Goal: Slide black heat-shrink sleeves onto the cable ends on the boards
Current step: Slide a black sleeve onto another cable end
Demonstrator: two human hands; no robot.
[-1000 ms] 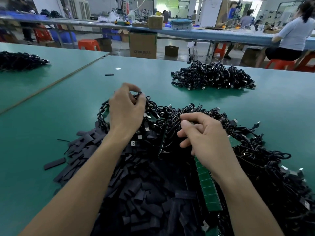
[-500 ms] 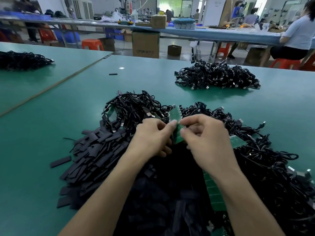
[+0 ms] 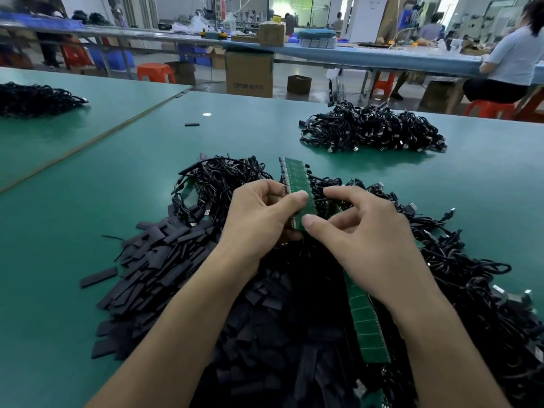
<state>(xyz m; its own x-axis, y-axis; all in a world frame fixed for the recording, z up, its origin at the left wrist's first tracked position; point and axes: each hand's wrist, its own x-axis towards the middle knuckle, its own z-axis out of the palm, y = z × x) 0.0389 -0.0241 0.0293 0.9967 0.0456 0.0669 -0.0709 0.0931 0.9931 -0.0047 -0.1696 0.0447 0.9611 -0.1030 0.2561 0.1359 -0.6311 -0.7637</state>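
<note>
A long green board strip (image 3: 297, 176) stands tilted above the tangled heap of black cables (image 3: 223, 184) in the middle of the table. My left hand (image 3: 259, 219) pinches the strip's lower part between thumb and fingers. My right hand (image 3: 362, 234) touches the strip's lower right edge with its thumb, and its forefinger reaches toward the cables on the strip's right side. A pile of flat black heat-shrink sleeves (image 3: 164, 260) lies to the left and under my forearms. A second green board strip (image 3: 368, 328) lies below my right wrist.
The green table (image 3: 88, 219) carries another cable heap (image 3: 374, 128) at the back right and one more cable pile (image 3: 35, 97) on the adjoining table at far left. A single stray sleeve (image 3: 192, 124) lies further back. A person sits at a far bench.
My left hand has come back from the far cable tangle to meet the right hand. Both now hold a green board strip, which has been lifted higher out of the heap.
</note>
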